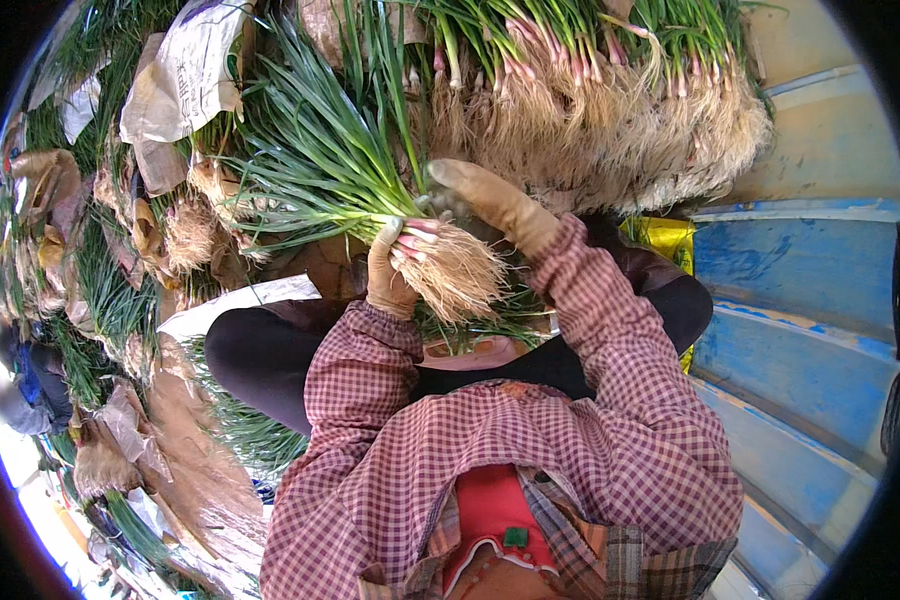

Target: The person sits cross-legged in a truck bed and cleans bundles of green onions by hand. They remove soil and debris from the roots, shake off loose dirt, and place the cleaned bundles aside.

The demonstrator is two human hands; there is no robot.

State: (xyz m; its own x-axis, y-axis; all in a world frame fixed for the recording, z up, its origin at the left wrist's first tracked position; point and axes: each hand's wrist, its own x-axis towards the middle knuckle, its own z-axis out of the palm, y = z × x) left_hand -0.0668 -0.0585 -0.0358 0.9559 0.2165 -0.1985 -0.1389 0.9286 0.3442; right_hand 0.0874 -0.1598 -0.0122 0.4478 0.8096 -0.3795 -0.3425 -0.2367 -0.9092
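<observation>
A bunch of green onions (pixel 445 262), with pink-white bulbs and a tuft of pale roots, is held in front of me. Its long green leaves fan out to the upper left. My left hand (pixel 388 275), in a tan work glove, is closed round the bunch just at the bulbs, with the thumb across the stalks. My right hand (pixel 495 200), gloved too, is beside the stalks on the right, a little above the roots. One of its fingers or the thumb points left toward the leaves; the rest are blurred and greyish, so their grip is unclear.
A thick row of green onions (pixel 590 120) lies beyond my hands, roots toward me. More bundles (pixel 190 230), sacking and a white printed sack (pixel 185 75) crowd the left. A ridged blue surface (pixel 790 270) is at the right, near a yellow package (pixel 665 240). My legs are folded below.
</observation>
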